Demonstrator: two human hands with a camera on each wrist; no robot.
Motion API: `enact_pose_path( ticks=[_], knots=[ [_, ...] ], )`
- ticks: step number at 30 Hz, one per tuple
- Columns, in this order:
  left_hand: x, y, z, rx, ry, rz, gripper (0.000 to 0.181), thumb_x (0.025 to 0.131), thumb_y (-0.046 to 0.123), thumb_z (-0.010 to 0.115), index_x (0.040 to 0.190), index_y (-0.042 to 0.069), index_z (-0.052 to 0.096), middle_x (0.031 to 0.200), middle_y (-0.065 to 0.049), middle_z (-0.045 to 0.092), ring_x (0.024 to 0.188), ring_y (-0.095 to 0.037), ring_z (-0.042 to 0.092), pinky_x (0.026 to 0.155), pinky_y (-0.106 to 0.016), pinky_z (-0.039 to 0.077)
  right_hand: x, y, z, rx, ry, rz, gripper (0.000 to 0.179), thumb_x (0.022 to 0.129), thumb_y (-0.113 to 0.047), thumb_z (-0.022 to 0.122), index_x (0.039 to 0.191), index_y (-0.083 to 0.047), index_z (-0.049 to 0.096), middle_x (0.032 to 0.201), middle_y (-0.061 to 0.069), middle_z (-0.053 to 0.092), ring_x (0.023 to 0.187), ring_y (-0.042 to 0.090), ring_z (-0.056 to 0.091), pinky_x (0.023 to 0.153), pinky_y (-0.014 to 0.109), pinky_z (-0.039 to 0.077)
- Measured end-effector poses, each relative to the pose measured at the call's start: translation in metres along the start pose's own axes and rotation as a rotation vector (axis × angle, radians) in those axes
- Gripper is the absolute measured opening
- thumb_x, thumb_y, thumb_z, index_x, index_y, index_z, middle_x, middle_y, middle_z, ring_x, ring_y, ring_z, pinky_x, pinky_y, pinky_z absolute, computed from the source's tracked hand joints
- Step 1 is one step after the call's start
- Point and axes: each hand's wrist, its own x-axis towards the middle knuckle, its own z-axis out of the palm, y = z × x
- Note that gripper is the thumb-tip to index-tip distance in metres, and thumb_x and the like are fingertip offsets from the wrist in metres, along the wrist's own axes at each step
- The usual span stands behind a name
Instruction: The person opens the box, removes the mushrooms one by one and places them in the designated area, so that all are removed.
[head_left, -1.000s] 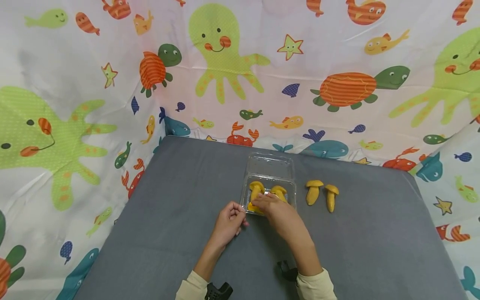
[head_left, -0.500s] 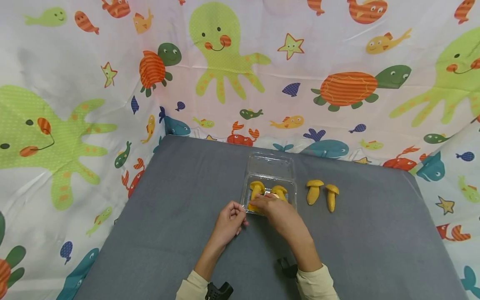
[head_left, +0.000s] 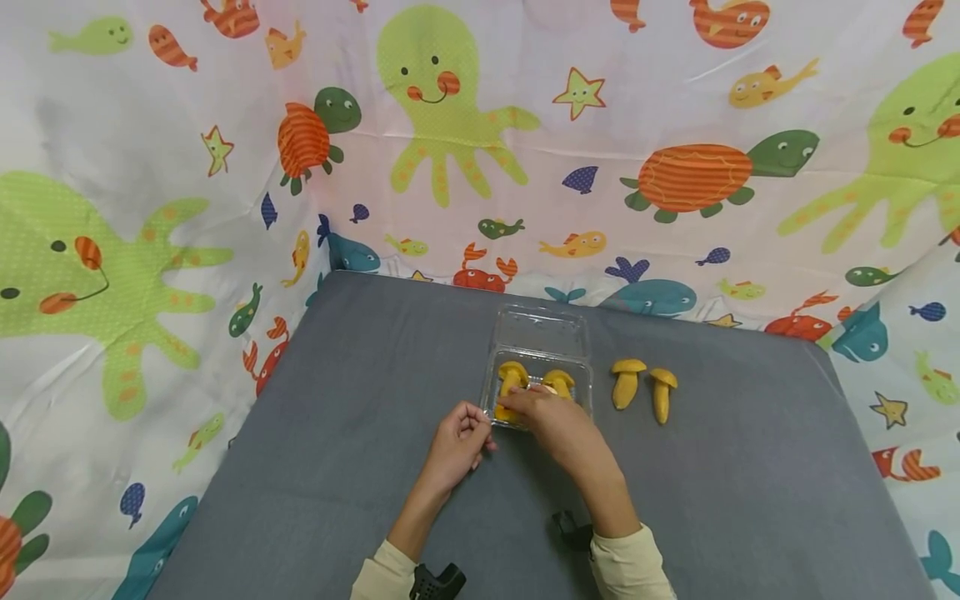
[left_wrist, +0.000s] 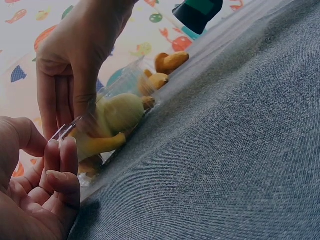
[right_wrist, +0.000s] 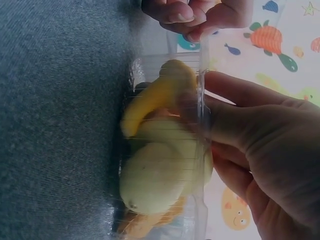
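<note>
A clear plastic clamshell box (head_left: pixel 590 392) lies on the cloth with its lid (head_left: pixel 542 335) folded back. Yellow mushrooms (head_left: pixel 513 373) lie inside it. Through its wall, the right wrist view shows a pale yellow-green rounded thing (right_wrist: pixel 152 175) among them. My left hand (head_left: pixel 456 437) pinches the box's near left corner between thumb and fingers. From the right, my right hand (head_left: pixel 566 433) dips thumb and fingers over the rim and pinches a yellow mushroom (right_wrist: pixel 155 102) at the near left inside. The fingertips are partly hidden by the hand in the head view.
Two more yellow mushrooms, one thicker (head_left: pixel 627 383) and one slimmer (head_left: pixel 662 395), lie on the grey cloth (head_left: pixel 750 467) right of the box. A curtain (head_left: pixel 480 167) printed with sea animals stands behind the table and along both sides.
The right fingers have sunk slightly lower into the box at its near left. My left hand keeps its place at the corner, and the box has not moved.
</note>
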Motion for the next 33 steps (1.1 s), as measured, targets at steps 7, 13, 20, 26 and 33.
enact_pose_path(
  ticks=[7, 13, 20, 26, 33],
  knots=[
    [0.0001, 0.0005, 0.0001, 0.005, -0.005, -0.007, 0.006, 0.102, 0.006, 0.063, 0.102, 0.004, 0.057, 0.08, -0.011, 0.063, 0.072, -0.025, 0.071, 0.046, -0.019, 0.041, 0.0001, 0.0015, 0.0027, 0.003, 0.03, -0.048, 0.034, 0.092, -0.012, 0.08, 0.126, -0.016, 0.078, 0.127, 0.001, 0.076, 0.123, 0.024, 0.07, 0.107, 0.045, 0.053],
    [0.0002, 0.0004, -0.0001, 0.001, -0.006, -0.011, 0.005, 0.102, 0.005, 0.062, 0.101, 0.004, 0.058, 0.08, -0.01, 0.062, 0.072, -0.023, 0.071, 0.045, -0.019, 0.041, 0.0005, 0.0027, 0.0043, -0.002, 0.061, -0.103, 0.029, 0.095, -0.011, 0.078, 0.124, -0.013, 0.078, 0.123, 0.0, 0.077, 0.123, 0.02, 0.07, 0.112, 0.043, 0.049],
    [0.0001, -0.0015, -0.0001, -0.003, -0.01, 0.006, 0.005, 0.102, 0.004, 0.062, 0.1, 0.003, 0.057, 0.08, -0.008, 0.062, 0.071, -0.021, 0.071, 0.045, -0.018, 0.04, 0.0, 0.0045, 0.0043, 0.005, 0.134, -0.121, 0.028, 0.094, -0.01, 0.08, 0.122, -0.015, 0.078, 0.122, -0.003, 0.076, 0.124, 0.021, 0.069, 0.106, 0.043, 0.054],
    [0.0002, -0.0011, 0.001, -0.008, -0.004, 0.002, 0.005, 0.101, 0.002, 0.062, 0.101, 0.003, 0.057, 0.079, -0.009, 0.062, 0.07, -0.02, 0.07, 0.045, -0.018, 0.04, -0.001, 0.0066, 0.0031, 0.018, 0.208, -0.134, 0.028, 0.095, -0.013, 0.08, 0.123, -0.016, 0.078, 0.119, -0.004, 0.077, 0.122, 0.021, 0.07, 0.1, 0.042, 0.058],
    [-0.0003, -0.0008, 0.0005, 0.0, -0.002, -0.006, 0.006, 0.102, 0.003, 0.062, 0.1, 0.002, 0.057, 0.08, -0.009, 0.062, 0.07, -0.019, 0.07, 0.045, -0.018, 0.04, -0.0034, 0.0081, 0.0016, 0.051, 0.212, -0.125, 0.034, 0.095, -0.01, 0.08, 0.128, -0.015, 0.076, 0.124, 0.0, 0.076, 0.124, 0.028, 0.069, 0.1, 0.046, 0.058]
  ],
)
